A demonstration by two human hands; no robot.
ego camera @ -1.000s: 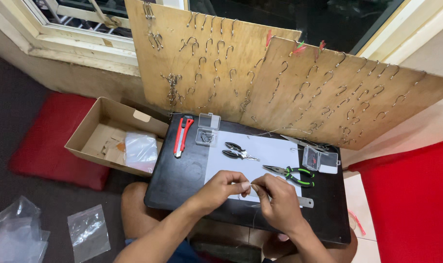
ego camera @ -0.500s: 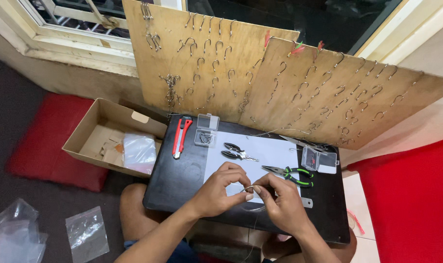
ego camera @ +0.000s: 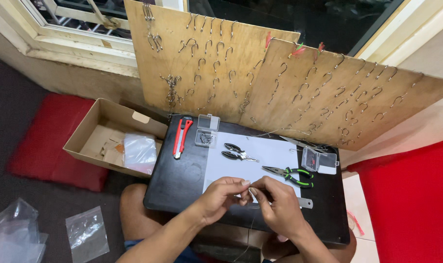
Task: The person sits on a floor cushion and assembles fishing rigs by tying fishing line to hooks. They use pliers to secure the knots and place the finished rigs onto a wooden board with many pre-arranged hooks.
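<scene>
At the near edge of the black desk (ego camera: pixel 182 187), my two hands meet over the white sheet (ego camera: pixel 270 156).

Toward the far edge, an open clear case (ego camera: pixel 205 138) holds small metal hooks; another clear case (ego camera: pixel 318 160) sits near the right edge, contents unclear. My left hand (ego camera: pixel 221 197) and right hand (ego camera: pixel 275 207) pinch fingertips together on something too small to identify, beside the green-handled pliers (ego camera: pixel 289 174).

An open brown cardboard box (ego camera: pixel 102 127) sits on the floor left of the black table, with a clear plastic bag (ego camera: pixel 139 151) inside. Two small clear plastic cases (ego camera: pixel 207 129) (ego camera: pixel 319 161) lie open on the table. More clear bags (ego camera: pixel 87 232) (ego camera: pixel 13 234) lie on the floor, lower left.
</scene>
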